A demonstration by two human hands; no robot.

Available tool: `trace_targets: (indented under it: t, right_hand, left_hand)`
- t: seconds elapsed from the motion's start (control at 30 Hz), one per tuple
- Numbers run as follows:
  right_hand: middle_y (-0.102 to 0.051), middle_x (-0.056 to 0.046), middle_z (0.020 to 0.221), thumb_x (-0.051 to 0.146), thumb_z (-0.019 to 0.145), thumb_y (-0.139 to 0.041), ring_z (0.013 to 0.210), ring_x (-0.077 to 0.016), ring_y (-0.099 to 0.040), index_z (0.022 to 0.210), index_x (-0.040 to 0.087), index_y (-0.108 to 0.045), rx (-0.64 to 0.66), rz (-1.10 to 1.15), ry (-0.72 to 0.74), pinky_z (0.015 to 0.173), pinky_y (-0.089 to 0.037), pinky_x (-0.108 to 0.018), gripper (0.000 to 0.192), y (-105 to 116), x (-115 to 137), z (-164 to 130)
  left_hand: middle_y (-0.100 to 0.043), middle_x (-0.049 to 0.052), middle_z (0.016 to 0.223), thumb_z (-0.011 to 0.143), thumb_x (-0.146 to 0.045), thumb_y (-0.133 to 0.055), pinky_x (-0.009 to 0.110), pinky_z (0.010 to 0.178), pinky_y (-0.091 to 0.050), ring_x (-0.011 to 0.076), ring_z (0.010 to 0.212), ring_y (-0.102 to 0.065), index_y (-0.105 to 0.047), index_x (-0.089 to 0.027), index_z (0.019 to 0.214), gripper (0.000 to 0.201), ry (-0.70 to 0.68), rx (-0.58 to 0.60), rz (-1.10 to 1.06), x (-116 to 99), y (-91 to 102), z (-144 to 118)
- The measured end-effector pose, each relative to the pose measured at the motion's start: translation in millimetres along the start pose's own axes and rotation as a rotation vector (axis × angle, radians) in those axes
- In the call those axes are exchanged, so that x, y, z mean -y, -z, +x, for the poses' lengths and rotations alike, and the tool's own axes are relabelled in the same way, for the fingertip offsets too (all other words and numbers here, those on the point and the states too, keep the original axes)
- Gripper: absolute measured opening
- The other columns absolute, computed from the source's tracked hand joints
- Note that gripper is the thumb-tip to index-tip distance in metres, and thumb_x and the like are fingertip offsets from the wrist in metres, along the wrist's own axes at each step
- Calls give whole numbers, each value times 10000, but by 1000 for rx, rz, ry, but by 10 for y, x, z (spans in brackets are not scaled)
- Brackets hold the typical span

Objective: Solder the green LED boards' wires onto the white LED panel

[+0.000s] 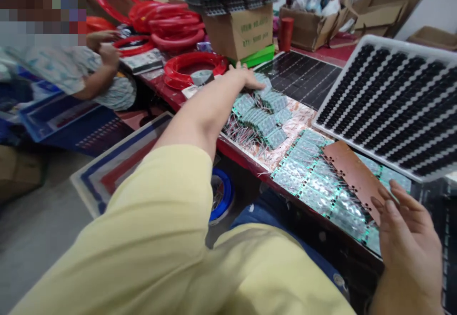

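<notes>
Brown board (352,174) angled over the green boards (319,186), its near end btwn thumb & fingers of your R hand (407,224), barely parted, prob to steady it. Your L hand (248,76): fingers spread on the wired pile (262,119), no grip visible.

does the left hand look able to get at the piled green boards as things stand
Probably yes: the left hand is at the far end of the piled green boards, and no other object visibly covers them; contact is unclear.
</notes>
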State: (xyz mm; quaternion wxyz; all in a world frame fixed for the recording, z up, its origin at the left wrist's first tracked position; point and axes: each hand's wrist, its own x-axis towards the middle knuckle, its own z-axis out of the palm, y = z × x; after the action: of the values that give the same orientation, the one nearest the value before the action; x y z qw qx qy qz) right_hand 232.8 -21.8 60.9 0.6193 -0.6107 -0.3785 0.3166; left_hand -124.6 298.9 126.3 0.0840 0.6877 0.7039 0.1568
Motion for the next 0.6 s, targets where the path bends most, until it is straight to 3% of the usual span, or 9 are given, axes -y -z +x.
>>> trace_targets:
  t: [0.07, 0.13, 0.2, 0.27, 0.37, 0.4, 0.47, 0.6]
  right_hand:
    - [-588, -49, 1323, 521, 746, -738, 1275, -308, -522, 1011, 297, -658, 8, -171, 59, 1146, -336, -588, 356, 135, 0, 62]
    - [-627, -82, 1255, 580, 780, -673, 1188, -321, -577, 982, 271, -677, 37, -439, 142, 1075, -399, -580, 370, 279, -37, 188]
    - [-663, -123, 1147, 651, 799, -577, 1176, -336, -560, 998, 220, -683, 61, -755, 334, 1077, -370, -580, 486, 407, -116, 363]
    - [-664, -157, 1086, 711, 794, -490, 1115, -347, -567, 1050, 179, -673, 160, -933, 344, 1041, -384, -577, 617, 491, -217, 545]
    - [-632, -193, 1137, 759, 755, -461, 1105, -393, -539, 1177, 155, -633, 266, -1152, 229, 942, -421, -594, 757, 506, -332, 749]
    - [-625, -195, 1146, 763, 741, -481, 1096, -404, -532, 1198, 160, -623, 297, -1226, 204, 914, -426, -595, 770, 491, -350, 792]
    - [-617, -194, 1139, 773, 706, -536, 1046, -406, -536, 1226, 172, -610, 344, -1334, 199, 862, -437, -579, 799, 461, -361, 854]
    - [-610, -173, 1073, 805, 652, -585, 940, -363, -556, 1243, 181, -605, 422, -1337, 186, 789, -462, -509, 860, 478, -363, 958]
  left_hand:
    - [-331, 134, 1582, 677, -576, -784, 570, 1238, -164, 401, 1471, -229, -341, -35, 1470, 1057, 129, 215, 122, 99, -36, 31]
    - [-281, 145, 1599, 755, -633, -692, 535, 1233, -191, 415, 1460, -238, -257, 1, 1499, 1070, 128, 248, 154, 139, -8, 62]
    - [-269, 163, 1590, 822, -679, -567, 614, 1201, -158, 476, 1455, -175, -281, -5, 1491, 991, 71, 215, 151, 87, 61, 50]
    - [-322, 88, 1561, 844, -647, -541, 656, 1177, -126, 492, 1469, -76, -314, -117, 1491, 866, -15, 143, 134, -78, 136, -60]
    - [-508, 31, 1421, 886, -479, -529, 575, 1196, -234, 393, 1434, -314, -512, -206, 1363, 550, -226, -55, 61, -503, 148, -425]
    - [-572, 31, 1356, 901, -425, -509, 526, 1187, -292, 347, 1379, -418, -563, -200, 1320, 480, -315, -51, 53, -668, 99, -576]
    - [-665, 60, 1240, 921, -373, -482, 469, 1127, -386, 289, 1247, -554, -628, -142, 1253, 429, -472, 91, 53, -983, -93, -864]
    - [-656, 81, 1286, 872, -299, -566, 408, 1105, -398, 262, 1218, -581, -614, -169, 1291, 441, -692, 414, -28, -1451, -688, -1207]
